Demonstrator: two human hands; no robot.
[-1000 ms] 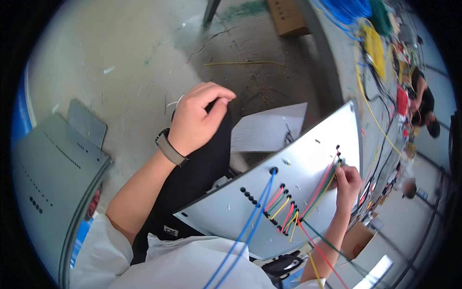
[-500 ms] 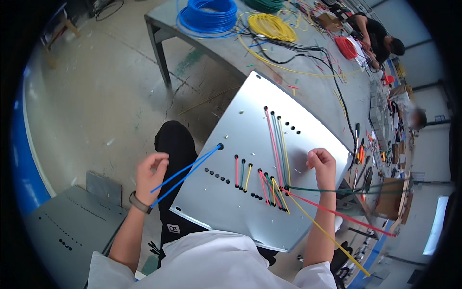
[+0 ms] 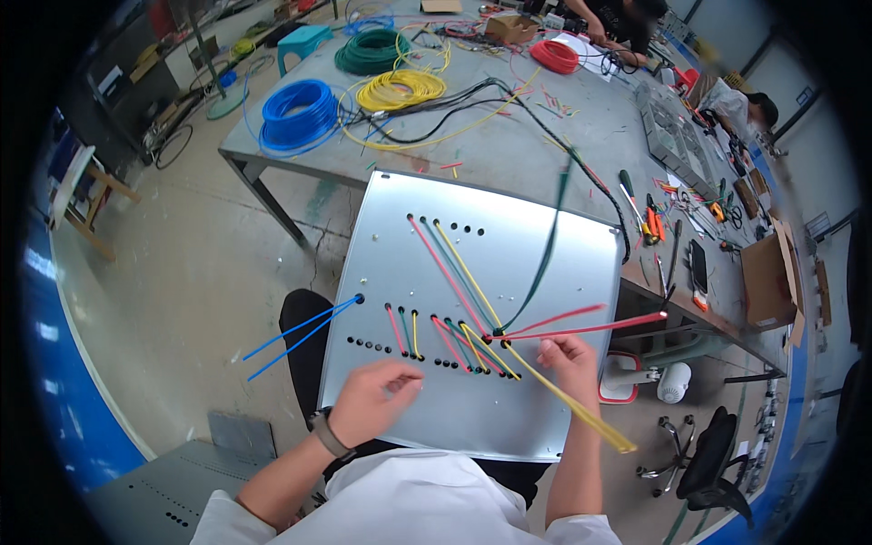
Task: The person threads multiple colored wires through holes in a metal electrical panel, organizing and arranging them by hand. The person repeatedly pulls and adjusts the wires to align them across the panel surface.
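Note:
A silvery metal panel point(image 3: 549, 272) with rows of holes rests across my lap, its far part against the table. Red wires point(image 3: 590, 320), a dark green wire point(image 3: 548, 245) and yellow wires point(image 3: 581, 413) rise loose from holes near its middle. Shorter coloured wires run flat between holes. Two blue wires point(image 3: 304, 327) stick out past the left edge from a larger hole. Over the near left part, my left hand point(image 3: 374, 398) is empty, thumb and forefinger apart. My right hand point(image 3: 568, 363) is closed, fingertips drawn together beside the yellow wires, nothing visible in them.
On the table behind lie blue point(image 3: 298, 113), green point(image 3: 371, 52), yellow point(image 3: 400, 89) and red wire coils point(image 3: 554, 56). A black cable point(image 3: 545, 123) crosses to the right, near hand tools point(image 3: 652, 218). Another punched panel point(image 3: 173, 495) lies lower left. Two other people are beyond the table.
My left hand has moved right, over the panel; my right hand has come down towards the yellow wires. The loose green wire has swung upward. My view has shifted, showing more of the table.

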